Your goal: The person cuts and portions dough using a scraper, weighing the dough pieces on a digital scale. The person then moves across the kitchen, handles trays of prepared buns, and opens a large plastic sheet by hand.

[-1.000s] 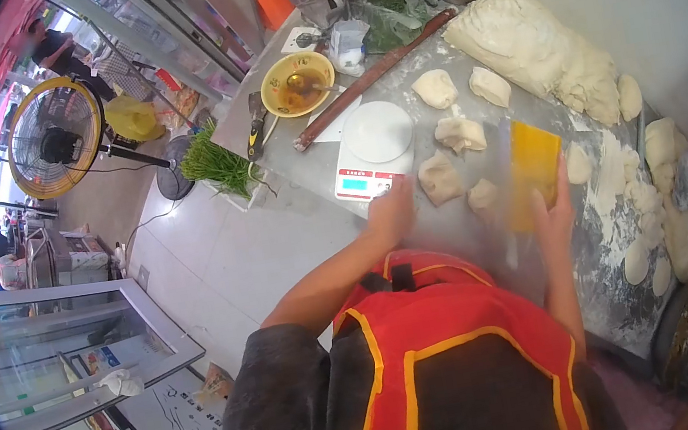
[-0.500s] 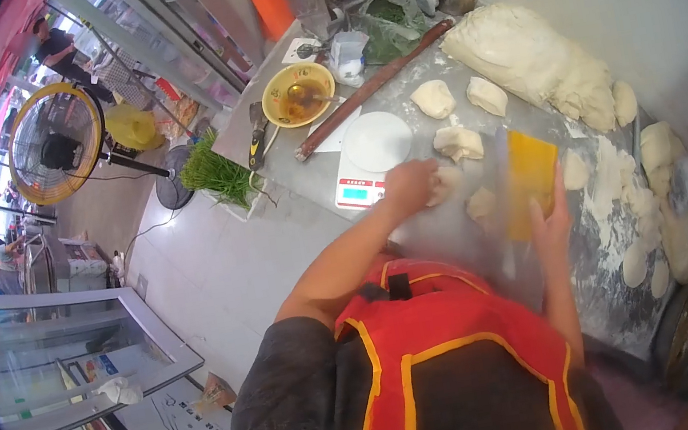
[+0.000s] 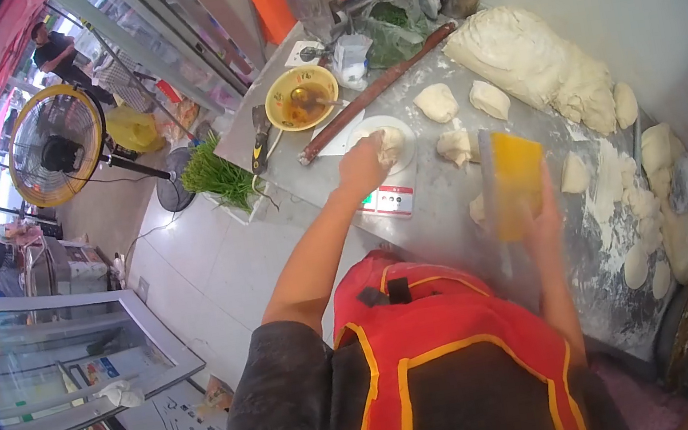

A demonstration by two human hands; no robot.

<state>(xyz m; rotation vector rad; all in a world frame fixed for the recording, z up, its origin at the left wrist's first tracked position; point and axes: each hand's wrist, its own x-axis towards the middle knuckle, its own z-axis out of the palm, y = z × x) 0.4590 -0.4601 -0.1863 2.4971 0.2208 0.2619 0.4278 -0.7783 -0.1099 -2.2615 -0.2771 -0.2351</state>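
Observation:
My left hand [image 3: 362, 167] has its fingers closed round a piece of dough [image 3: 392, 146] on the round plate of the white kitchen scale [image 3: 394, 198]. Part of the lit display is hidden by my wrist. In my right hand [image 3: 540, 211] is a wide dough scraper [image 3: 518, 178] with a yellow grip, held above the steel table [image 3: 445, 230] and slightly blurred. A cut dough piece [image 3: 454, 146] lies between the scale and the scraper. Two more pieces, a rounded one [image 3: 436, 103] and another [image 3: 490, 100], sit farther back.
A large dough mass [image 3: 527, 64] lies along the wall, and more dough [image 3: 683, 206] is at the right. Behind the scale are a wooden rolling pin [image 3: 379, 92] and a yellow bowl [image 3: 301, 97] of brown liquid. Green stalks [image 3: 220, 173] stand beside the table's left end.
My left hand has moved left and away from me, bringing the dough piece from the table onto the scale. My right hand has shifted slightly left with the scraper.

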